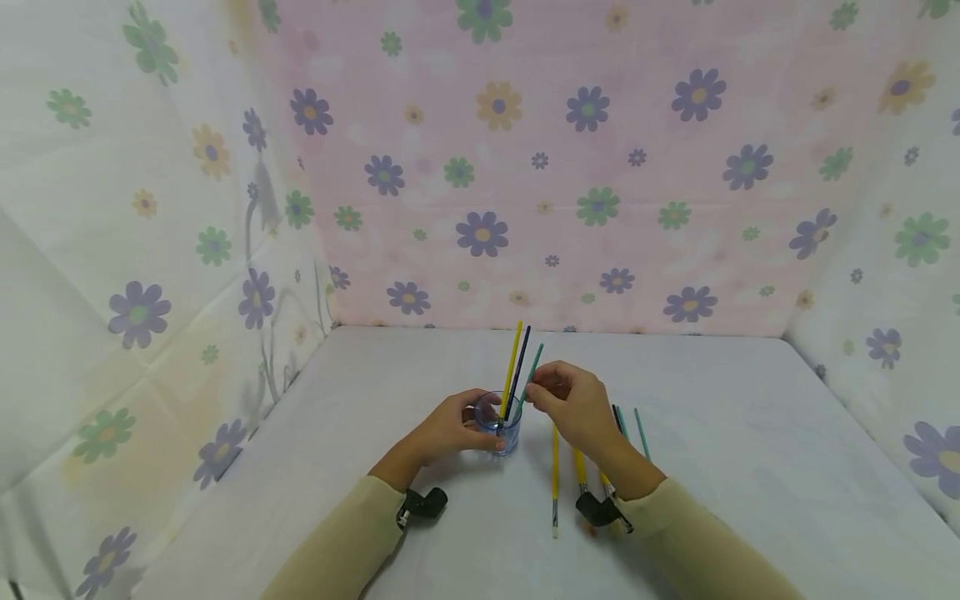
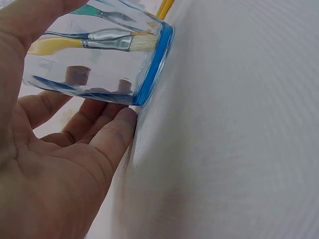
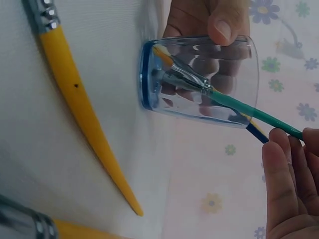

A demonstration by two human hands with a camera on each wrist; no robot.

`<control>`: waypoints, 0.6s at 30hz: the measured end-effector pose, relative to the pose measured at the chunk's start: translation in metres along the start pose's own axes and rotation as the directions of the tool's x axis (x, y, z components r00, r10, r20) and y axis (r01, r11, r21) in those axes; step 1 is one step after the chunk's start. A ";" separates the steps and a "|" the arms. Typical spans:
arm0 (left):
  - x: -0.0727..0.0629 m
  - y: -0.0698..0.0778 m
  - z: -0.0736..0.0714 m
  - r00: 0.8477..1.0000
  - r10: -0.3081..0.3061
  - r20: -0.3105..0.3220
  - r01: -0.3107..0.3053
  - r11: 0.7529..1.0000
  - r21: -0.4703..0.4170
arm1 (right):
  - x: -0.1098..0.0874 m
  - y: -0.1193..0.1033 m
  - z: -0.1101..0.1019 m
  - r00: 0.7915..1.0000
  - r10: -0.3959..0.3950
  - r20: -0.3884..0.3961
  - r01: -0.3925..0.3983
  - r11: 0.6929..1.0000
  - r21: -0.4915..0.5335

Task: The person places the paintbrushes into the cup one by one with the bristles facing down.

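Here, green brush (image 3: 256, 114) slants from right hand (image 1: 577, 407) into cup (image 3: 146, 79).

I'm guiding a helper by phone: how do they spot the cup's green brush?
On the white table, find the clear cup held by the left hand. Inside lean a yellow brush, a dark blue brush and the green brush, the only one the right hand pinches.

The cup (image 3: 199, 62) looks glossy, the green brush's ferrule (image 3: 188, 82) metallic.
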State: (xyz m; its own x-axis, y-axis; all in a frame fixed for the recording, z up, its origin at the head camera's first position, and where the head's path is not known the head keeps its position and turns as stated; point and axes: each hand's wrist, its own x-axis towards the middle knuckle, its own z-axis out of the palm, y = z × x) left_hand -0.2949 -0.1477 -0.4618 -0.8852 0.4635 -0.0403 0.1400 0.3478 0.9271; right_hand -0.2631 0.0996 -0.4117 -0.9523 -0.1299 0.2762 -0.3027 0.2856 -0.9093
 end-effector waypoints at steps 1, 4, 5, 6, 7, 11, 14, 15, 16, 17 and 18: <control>0.000 -0.001 0.000 1.000 0.000 0.001 0.000 1.000 0.001 | 0.000 0.001 0.001 1.000 0.006 0.000 -0.006 1.000 -0.008; 0.001 -0.001 0.000 1.000 -0.003 -0.001 0.003 1.000 0.001 | 0.000 0.002 0.002 1.000 0.024 -0.001 -0.024 1.000 -0.006; 0.001 -0.001 0.000 1.000 -0.003 -0.002 0.003 1.000 0.002 | 0.000 0.002 0.003 1.000 0.032 0.000 -0.032 0.999 -0.002; 0.001 -0.001 0.000 1.000 -0.004 -0.002 0.004 1.000 0.002 | 0.000 0.003 0.003 0.999 0.038 0.002 -0.038 0.999 0.002; 0.001 -0.001 0.000 1.000 -0.005 -0.003 0.005 1.000 0.002 | 0.001 0.003 0.003 0.999 0.044 0.003 -0.044 0.999 0.004; 0.000 -0.001 0.000 1.000 -0.009 -0.003 0.009 1.000 0.007 | 0.002 0.004 0.004 0.998 0.070 0.009 -0.070 0.998 0.005; 0.000 -0.001 0.001 1.000 -0.007 -0.001 0.007 1.000 0.004 | 0.003 0.005 0.004 0.996 0.094 0.011 -0.094 0.996 0.000; 0.000 -0.001 0.001 1.000 -0.006 -0.001 0.006 1.000 0.005 | 0.003 0.005 0.003 0.995 0.102 0.011 -0.102 0.995 -0.002; 0.000 -0.001 0.001 1.000 -0.004 -0.002 0.004 1.000 0.007 | 0.003 0.006 0.002 0.994 0.113 0.011 -0.113 0.994 -0.003; 0.000 -0.001 0.001 1.000 -0.004 -0.003 0.004 1.000 0.009 | 0.004 0.006 0.001 0.992 0.123 0.011 -0.123 0.992 -0.005; 0.000 -0.001 0.001 1.000 -0.005 -0.004 0.005 1.000 0.010 | 0.004 0.006 0.000 0.992 0.125 0.013 -0.125 0.992 -0.007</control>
State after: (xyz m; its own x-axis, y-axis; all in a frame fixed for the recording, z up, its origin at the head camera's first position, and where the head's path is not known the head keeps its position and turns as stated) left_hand -0.2946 -0.1469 -0.4630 -0.8877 0.4583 -0.0433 0.1399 0.3582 0.9231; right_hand -0.2686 0.1008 -0.4161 -0.9821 -0.1051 0.1561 -0.1813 0.3064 -0.9345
